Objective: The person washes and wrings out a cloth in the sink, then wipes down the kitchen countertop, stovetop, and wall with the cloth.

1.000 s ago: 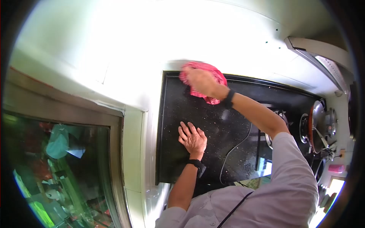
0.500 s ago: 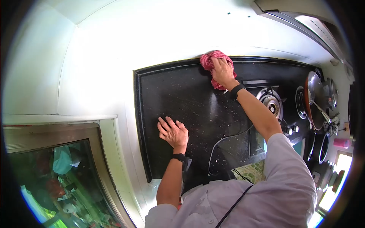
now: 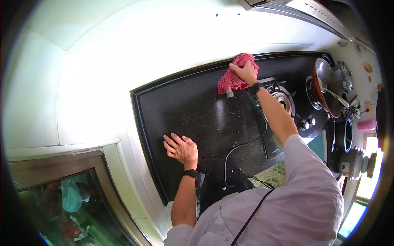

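A red-and-white checked cloth lies bunched against the raised back edge of the black speckled countertop. My right hand grips it from above, close to the gas burner. One pale corner or tag hangs out at the cloth's lower end. On the left part of the countertop rests my left hand, palm down with its fingers apart and nothing in it. Dark bands circle both wrists.
A wok with a utensil in it sits on the far right burner. Control knobs are at the stove's front. A grey cable curves over the counter. A window is at lower left, a range hood above.
My right hand has moved the cloth rightward along the back edge, and the cloth is now more spread out. The view has turned slightly; my left hand stays on the counter.
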A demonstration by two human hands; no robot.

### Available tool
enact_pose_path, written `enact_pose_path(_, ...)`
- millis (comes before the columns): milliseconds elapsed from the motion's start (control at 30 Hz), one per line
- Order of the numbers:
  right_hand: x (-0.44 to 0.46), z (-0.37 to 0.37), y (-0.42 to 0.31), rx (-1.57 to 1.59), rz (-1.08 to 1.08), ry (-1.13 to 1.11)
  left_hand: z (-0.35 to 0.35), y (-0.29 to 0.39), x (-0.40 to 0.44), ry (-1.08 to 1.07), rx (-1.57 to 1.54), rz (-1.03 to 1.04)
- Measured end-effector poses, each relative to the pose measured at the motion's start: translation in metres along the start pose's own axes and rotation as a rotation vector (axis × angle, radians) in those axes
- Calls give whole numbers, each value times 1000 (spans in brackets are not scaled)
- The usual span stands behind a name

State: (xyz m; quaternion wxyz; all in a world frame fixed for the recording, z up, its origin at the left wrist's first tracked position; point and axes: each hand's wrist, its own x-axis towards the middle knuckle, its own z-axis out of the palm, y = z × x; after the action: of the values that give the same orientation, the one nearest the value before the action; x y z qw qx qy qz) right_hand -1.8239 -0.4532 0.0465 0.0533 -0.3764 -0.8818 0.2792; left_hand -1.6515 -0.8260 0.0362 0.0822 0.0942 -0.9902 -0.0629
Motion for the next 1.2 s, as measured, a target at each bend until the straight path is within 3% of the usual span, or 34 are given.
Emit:
enact_pose_path(33, -28, -4, -34, -229, 3, 56, 1, 0, 0, -1, 13, 3)
enact_pose_path(100, -44, 1, -43, -214, -42, 26, 0, 0, 0, -18, 34, 11)
enact_pose_path(233, -64, 56, -42, -127, -532, -33, -1, 3, -1, 1, 0, -11)
enact_pose_path(267, -106, 59, -61, -22, -670, 100, -1, 5, -1, 1, 11, -21)
enact_pose_path(333, -165, 62, -94, 57, -855, -216, -1, 5, 0, 25, 21, -24)
enact_pose_path(433, -218, 74, -98, 78, -999, -368, 3, 0, -4, 89, 10, 14)
enact_pose_path(467, -210, 62, -92, 75, -988, -351, 2, 1, -4, 78, 9, 8)
enact_pose_path(533, -177, 22, -76, 361, -746, -571, 2, 2, -2, 76, 26, -4)
enact_pose_path(633, -100, -64, -32, 372, -285, -269, -3, 8, -3, 56, 65, -20)
enact_pose_path(667, -56, -71, -1, 383, -278, -138, -2, 7, -3, 29, 65, -26)
enact_pose_path(700, -17, -91, 22, 611, -19, -177, -3, 8, -2, 7, 68, -36)
enact_pose_path(767, 54, -119, 65, 577, 228, -49, -1, 7, -2, 5, 104, -20)
enact_pose_path(800, 98, -109, 103, 385, 265, 220, 0, 6, -4, 1, 105, -32)
enact_pose_path(867, 126, -90, 117, 190, 295, 485, 1, 6, -1, -22, 107, -20)
enact_pose_path(933, 112, -101, 95, -85, 167, 307, 1, 8, 4, 0, 109, -14)
enact_pose_path(1033, 122, -93, 91, -193, 168, 109, -6, 12, 3, 12, 87, -15)
enact_pose_path(1067, 102, -102, 71, -226, 51, 56, -4, 10, 3, 8, 94, -15)
enact_pose_path(1100, 89, -89, 62, -230, 45, 148, -5, 10, 4, -23, 57, -27)
enact_pose_path(1200, 47, -48, 18, -325, -59, -5, -6, 9, 5, -62, 21, -46)
